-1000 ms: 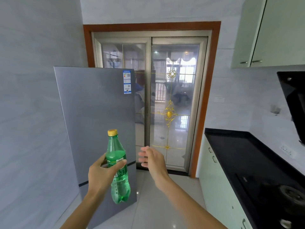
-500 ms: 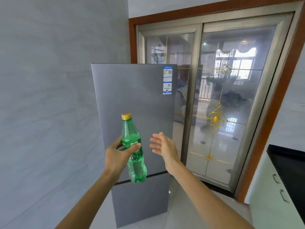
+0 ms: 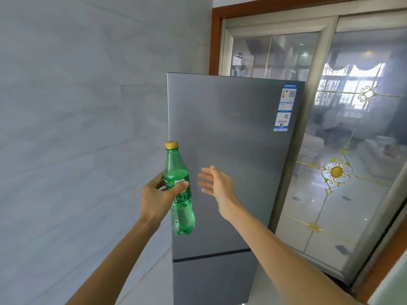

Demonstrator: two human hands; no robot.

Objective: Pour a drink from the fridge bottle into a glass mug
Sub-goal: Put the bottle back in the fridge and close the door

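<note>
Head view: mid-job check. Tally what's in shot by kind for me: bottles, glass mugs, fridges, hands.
Green plastic bottle: 1
Glass mug: 0
Fridge: 1
Hands: 2 (left hand holds the bottle, right hand holds nothing)
Total: 4

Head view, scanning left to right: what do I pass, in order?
Wall → left hand → bottle → right hand → sticker → gold ornament on the glass door. The fridge spans behind several, so it is left out.
</note>
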